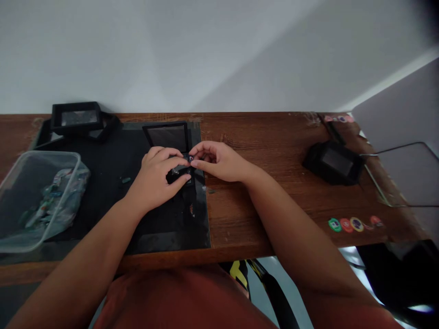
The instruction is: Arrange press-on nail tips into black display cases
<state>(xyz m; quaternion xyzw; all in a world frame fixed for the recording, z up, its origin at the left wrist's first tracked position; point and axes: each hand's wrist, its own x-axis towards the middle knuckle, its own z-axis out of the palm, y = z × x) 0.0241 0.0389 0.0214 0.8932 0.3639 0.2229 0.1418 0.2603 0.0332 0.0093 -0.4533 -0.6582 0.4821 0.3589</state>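
Note:
A small black box with its windowed lid (168, 137) raised lies on a dark mat, near the mat's right edge. My left hand (156, 176) rests over the box, fingers across its inside and thumb near the front rim, so it seems to steady it; much of the box is hidden beneath. At the box's right side, my right hand (222, 162) pinches a small dark shiny piece (191, 158) between thumb and fingertips. The fingertips of both hands nearly meet there. Small bits (191, 210) lie on the mat in front of the box.
A clear plastic tub (73, 157) with small packaged pieces stands at the left. Black windowed boxes (77, 119) are stacked behind it. Another black box (331, 162) sits at the right, near a thin metal frame (384, 194). Round stickers (356, 224) mark the table's front edge.

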